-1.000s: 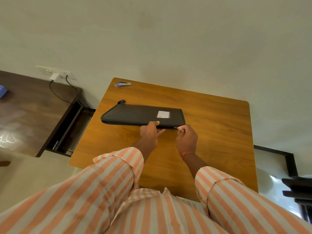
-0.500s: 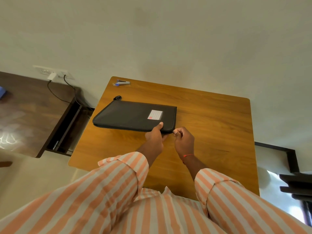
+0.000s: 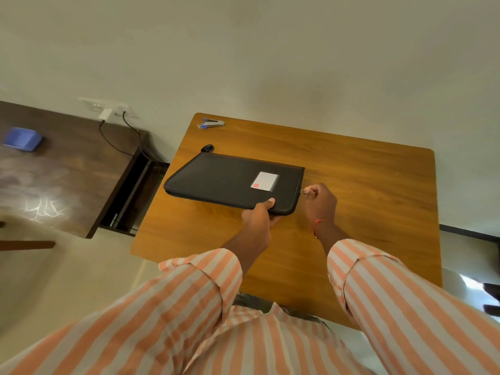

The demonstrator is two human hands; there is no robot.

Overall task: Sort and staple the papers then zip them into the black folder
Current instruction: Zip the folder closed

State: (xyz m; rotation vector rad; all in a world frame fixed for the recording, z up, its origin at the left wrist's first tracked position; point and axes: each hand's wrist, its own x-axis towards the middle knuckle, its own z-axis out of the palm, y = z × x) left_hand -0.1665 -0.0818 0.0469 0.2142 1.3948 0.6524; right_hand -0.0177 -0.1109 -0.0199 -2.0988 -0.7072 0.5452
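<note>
The black folder (image 3: 230,182) is laid flat, cover shut, on the wooden table (image 3: 365,190), in its left half & approx mid-depth, w/ a long side turned towards the person. Its near right corner is gripped by the left hand (image 3: 258,216): the thumb is pressed on top of the cover and the other fingers are tucked under the edge, so the corner is clamped btwn them. The zip pull (image 3: 303,191), a small metal tab at approx the middle of the folder's right edge, is pinched by the right hand (image 3: 320,203), w/ the fingers curled in round it and the knuckles turned up. How far the zip is run round the other edges can't be told from this angle. A white label (image 3: 264,181) w/ a red patch is fixed on the cover nr the right end. A small black object (image 3: 207,148) is seen just beside the folder's far left corner; what it is can't be made out. A stapler (image 3: 213,123), silver w/ blue, is placed at the table's far left corner, well apart from the folder. A red thread (image 3: 319,221) is worn on the right wrist, and both arms are covered by orange-and-white striped sleeves (image 3: 189,293). To the left, a dark desk (image 3: 75,180) is set beside the table, w/ a blue object (image 3: 23,138) on it and a wall socket (image 3: 108,106) w/ cables plugged in behind it.
</note>
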